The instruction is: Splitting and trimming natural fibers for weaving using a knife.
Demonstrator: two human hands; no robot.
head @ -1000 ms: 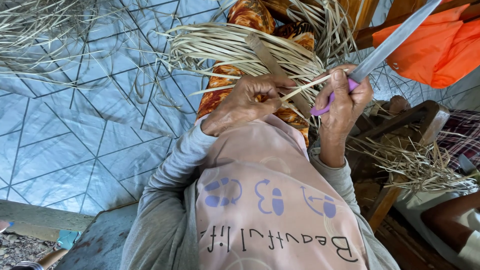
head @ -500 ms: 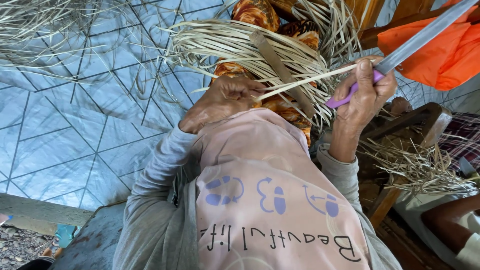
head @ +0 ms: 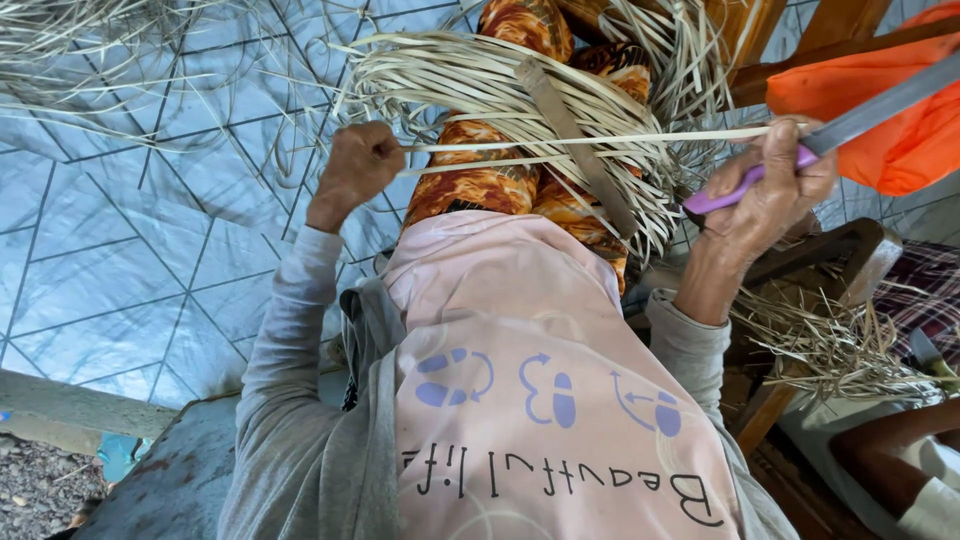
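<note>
Across the lap, a bundle of dried leaf strips [head: 500, 75] lies on patterned cloth. The left hand [head: 357, 165] has its grip closed on 2 taut strips [head: 600, 145]; the right hand [head: 775, 190] clasps a purple-handled knife [head: 800, 140]. Below lies a blue tiled floor [head: 130, 250].

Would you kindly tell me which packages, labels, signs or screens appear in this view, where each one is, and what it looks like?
No packages, signs or screens show.
Printed shirt front: on the person's chest at lower centre, pale pink cloth with blue-violet footprint shapes, curved arrows and a row of dark lettering beneath.
Nothing printed shows on the purple-handled knife in the right hand, nor on the pale strips the left hand grips.
</note>
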